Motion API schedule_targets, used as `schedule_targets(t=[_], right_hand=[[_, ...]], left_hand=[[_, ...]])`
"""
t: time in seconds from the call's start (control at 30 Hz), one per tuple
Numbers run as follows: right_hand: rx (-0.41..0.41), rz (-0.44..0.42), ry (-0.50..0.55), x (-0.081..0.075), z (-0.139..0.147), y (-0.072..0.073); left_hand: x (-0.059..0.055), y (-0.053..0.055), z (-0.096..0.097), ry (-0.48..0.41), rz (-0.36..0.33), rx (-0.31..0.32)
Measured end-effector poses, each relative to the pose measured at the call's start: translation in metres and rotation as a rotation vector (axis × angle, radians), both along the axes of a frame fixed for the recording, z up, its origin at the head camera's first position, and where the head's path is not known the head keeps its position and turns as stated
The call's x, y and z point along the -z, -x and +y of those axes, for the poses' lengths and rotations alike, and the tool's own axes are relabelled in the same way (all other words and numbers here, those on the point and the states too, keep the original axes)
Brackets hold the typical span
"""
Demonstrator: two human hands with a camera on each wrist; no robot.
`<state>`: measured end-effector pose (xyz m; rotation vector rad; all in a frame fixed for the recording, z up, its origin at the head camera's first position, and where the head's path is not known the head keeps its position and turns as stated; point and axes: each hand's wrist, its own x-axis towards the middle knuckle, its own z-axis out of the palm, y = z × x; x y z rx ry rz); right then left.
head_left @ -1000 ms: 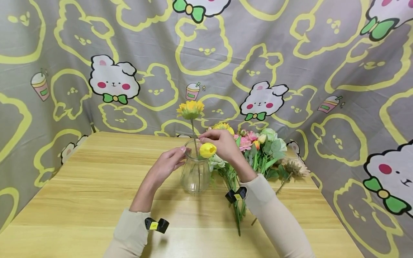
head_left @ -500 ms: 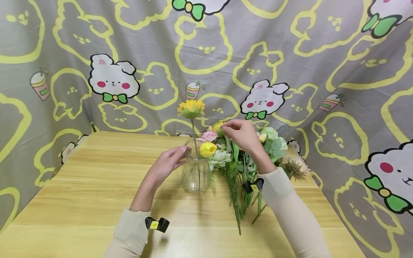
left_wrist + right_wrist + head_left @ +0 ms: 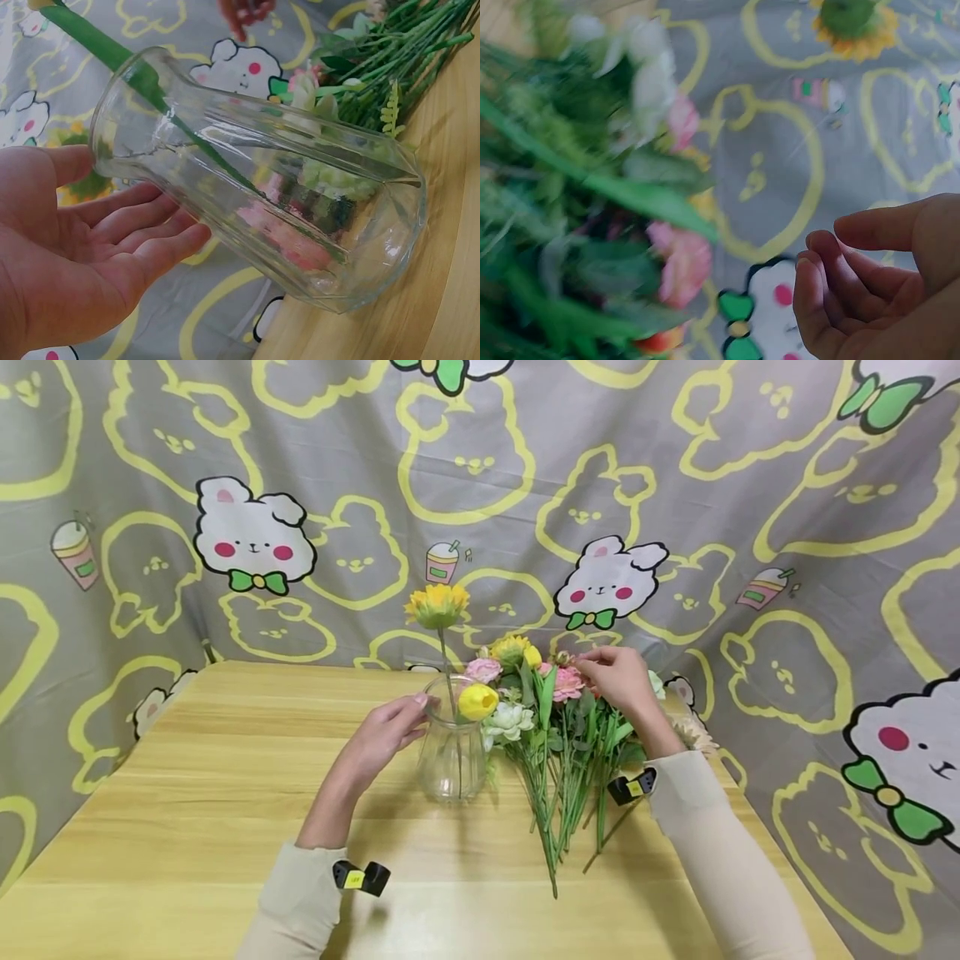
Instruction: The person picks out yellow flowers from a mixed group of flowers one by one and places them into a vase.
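Note:
A clear glass vase (image 3: 452, 768) stands upright on the table. My left hand (image 3: 384, 735) rests against its neck, thumb at the rim and fingers extended along the outside, as the left wrist view shows. A sunflower (image 3: 437, 605) on a long stem rises high out of the vase. Lower down, a yellow tulip (image 3: 477, 702) leans over the right side of the rim. My right hand (image 3: 618, 681) hovers above a pile of artificial flowers, near a pink flower (image 3: 564, 683). In the right wrist view its thumb and fingers are loosely bent, with nothing between them.
The flower pile lies right of the vase, its green stems (image 3: 573, 802) pointing toward me. A white flower (image 3: 510, 720) sits close to the vase, and a beige flower (image 3: 696, 732) lies at the far right. A patterned curtain (image 3: 337, 452) hangs behind the table (image 3: 187, 827).
My right hand has let go of the tulip's side at the vase and moved right, over the pile. The left hand keeps its place at the vase neck.

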<state>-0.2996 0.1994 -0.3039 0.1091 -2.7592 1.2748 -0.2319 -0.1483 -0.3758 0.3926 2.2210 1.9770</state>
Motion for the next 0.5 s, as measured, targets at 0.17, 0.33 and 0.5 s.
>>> schedule_targets(t=[0.17, 0.33, 0.5], right_hand=[[0.013, -0.064, 0.007, 0.019, 0.016, 0.003], [0.02, -0.054, -0.023, 0.038, 0.024, 0.005], [0.036, -0.032, -0.096, 0.053, 0.028, 0.003]], left_hand=[[0.0, 0.001, -0.001, -0.001, 0.0, -0.001], [0.0, 0.001, -0.001, -0.004, 0.003, 0.003], [0.001, 0.001, 0.0, -0.01, -0.001, 0.006]])
